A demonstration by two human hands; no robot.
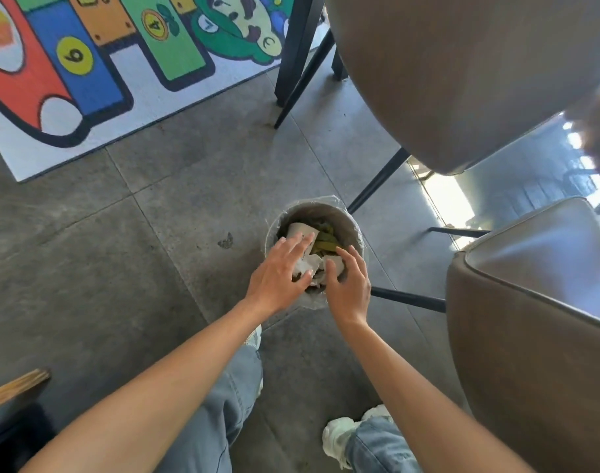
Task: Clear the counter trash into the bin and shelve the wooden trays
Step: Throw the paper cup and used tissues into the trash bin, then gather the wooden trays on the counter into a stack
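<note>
A small round bin (339, 216) lined with clear plastic stands on the grey floor tiles. Inside it lie a white paper cup (300, 231), crumpled white paper (309, 264) and green-yellow scraps (326, 241). My left hand (280, 271) hovers over the bin's left rim with fingers spread, nothing in it. My right hand (348, 285) hovers over the near right rim, fingers apart and curled slightly, holding nothing. Both hands sit just above the white paper. No wooden tray is clearly in view.
Two brown padded chairs (462, 80) (530, 336) with black legs stand right of the bin; one leg (408, 298) runs close behind my right hand. A colourful numbered mat (104, 63) lies at the far left. A wooden edge (15, 387) shows at the lower left.
</note>
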